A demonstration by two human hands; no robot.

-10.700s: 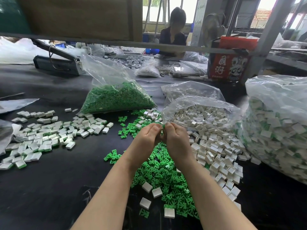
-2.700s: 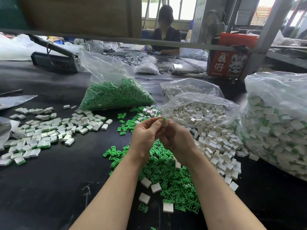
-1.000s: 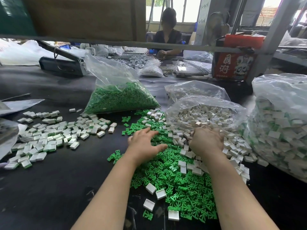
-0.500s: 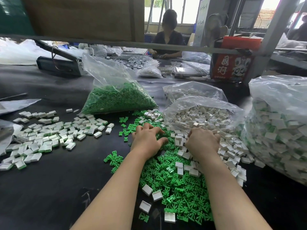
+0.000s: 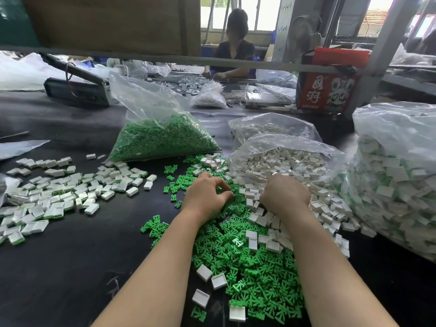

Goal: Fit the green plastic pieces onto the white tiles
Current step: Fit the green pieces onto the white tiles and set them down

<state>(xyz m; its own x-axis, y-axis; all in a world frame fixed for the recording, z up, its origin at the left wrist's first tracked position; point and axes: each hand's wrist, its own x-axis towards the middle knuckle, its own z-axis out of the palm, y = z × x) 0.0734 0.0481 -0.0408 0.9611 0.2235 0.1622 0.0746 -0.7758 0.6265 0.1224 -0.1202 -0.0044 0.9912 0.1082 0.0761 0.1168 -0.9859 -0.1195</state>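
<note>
both hands were down in the loose stock: the left hand [image 5: 207, 197] curled its fingers into the green plastic pieces [image 5: 254, 267], seemingly pinching one, while the right hand [image 5: 284, 195] lay knuckles-up on the white tiles [image 5: 328, 208], its grip impossible to tell. with both heaps mingled just beside each other, a blind grab risked lifting two parts or the wrong one.

The green plastic pieces [image 5: 254, 267] look smooth and a bit shiny. The white tiles [image 5: 278, 166] sit in a clear, crinkly plastic bag [image 5: 295, 142]. The table [image 5: 59, 267] is black and matt.
</note>
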